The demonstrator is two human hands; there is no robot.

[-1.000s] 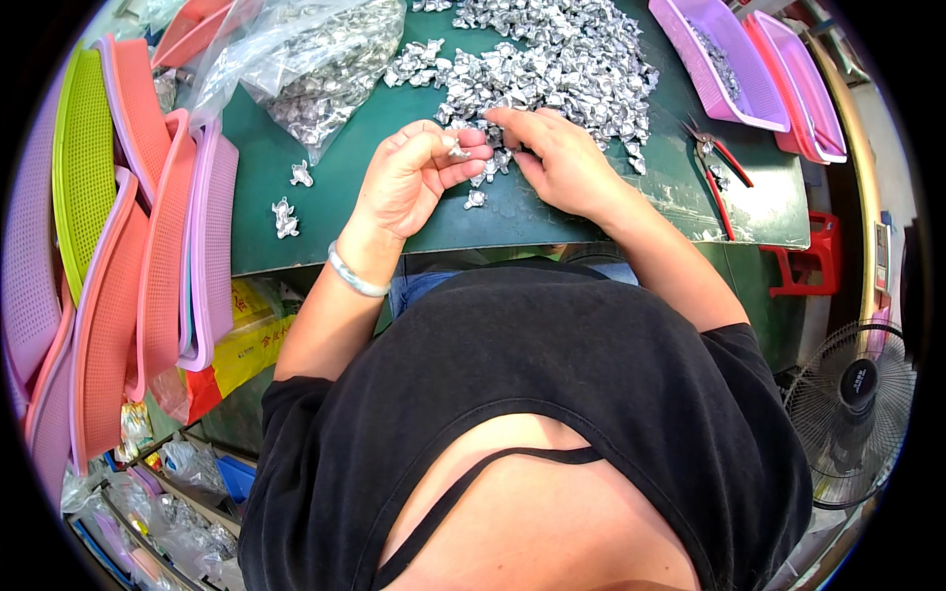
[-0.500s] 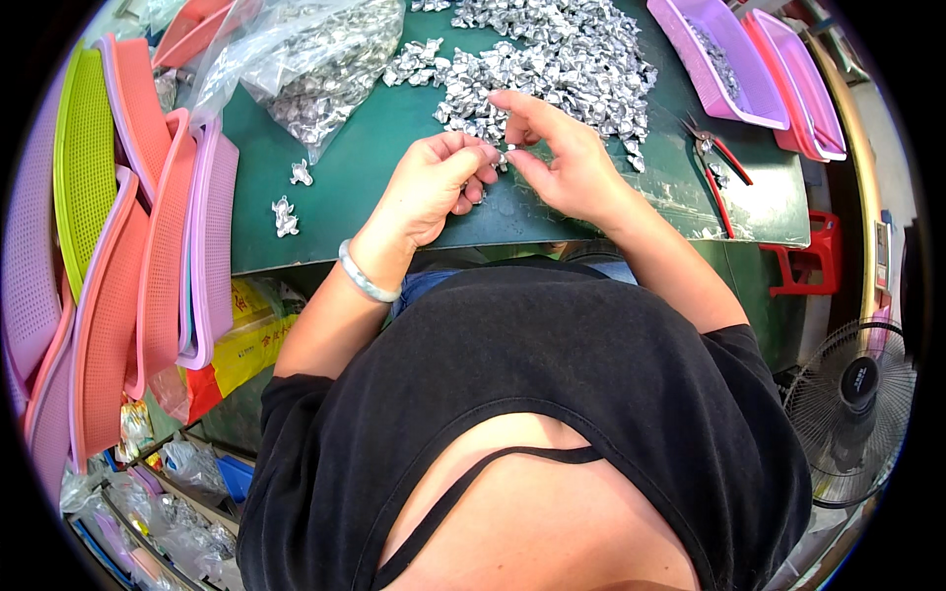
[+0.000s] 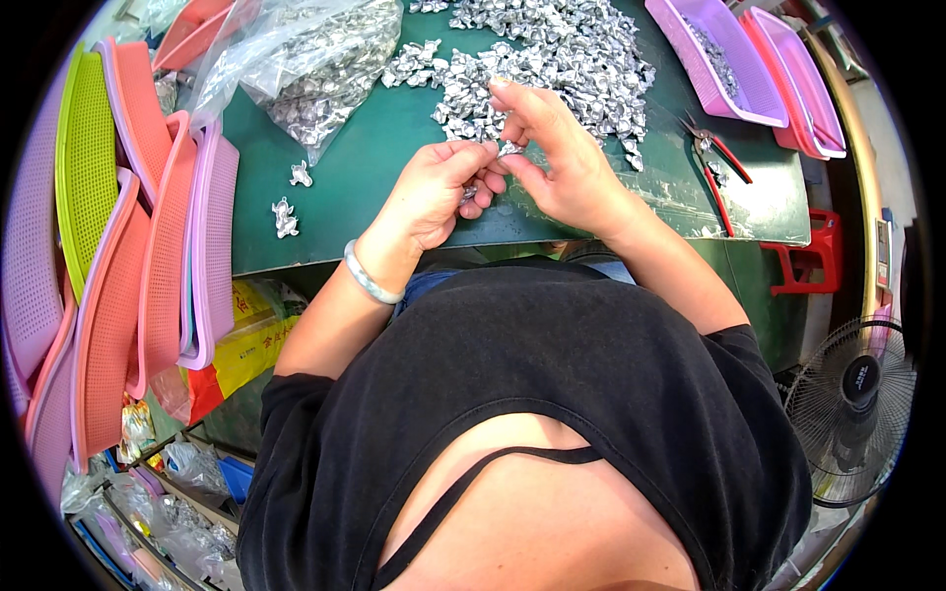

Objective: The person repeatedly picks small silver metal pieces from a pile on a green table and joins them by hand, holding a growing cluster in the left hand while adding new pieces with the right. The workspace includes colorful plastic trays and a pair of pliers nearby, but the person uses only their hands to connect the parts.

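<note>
My left hand [image 3: 439, 187] is closed, thumb against bent fingers, at the near side of the work table. A small silver metal figure [image 3: 509, 149] is pinched between its fingertips and those of my right hand [image 3: 572, 163]. My right thumb and a bent finger press on this piece, while the right forefinger points up and away. Another bit of silver metal [image 3: 469, 194] shows among my curled left fingers, mostly hidden. Just beyond my hands spreads a large heap of like silver figures [image 3: 552, 69]. Two loose figures [image 3: 285, 217] lie left of my left hand.
Red-handled cutting pliers [image 3: 719, 163] lie right of my hands on the green table [image 3: 345, 212]. A clear bag [image 3: 315, 89] of metal pieces stands back left. Purple [image 3: 729, 79] and pink trays sit back right. Stacked baskets [image 3: 148, 256] line the left; a fan [image 3: 852, 404] stands lower right.
My right fingers and thumb have come in closer to my left fingertips, around the small figure. More of the figure shows between the hands now.
</note>
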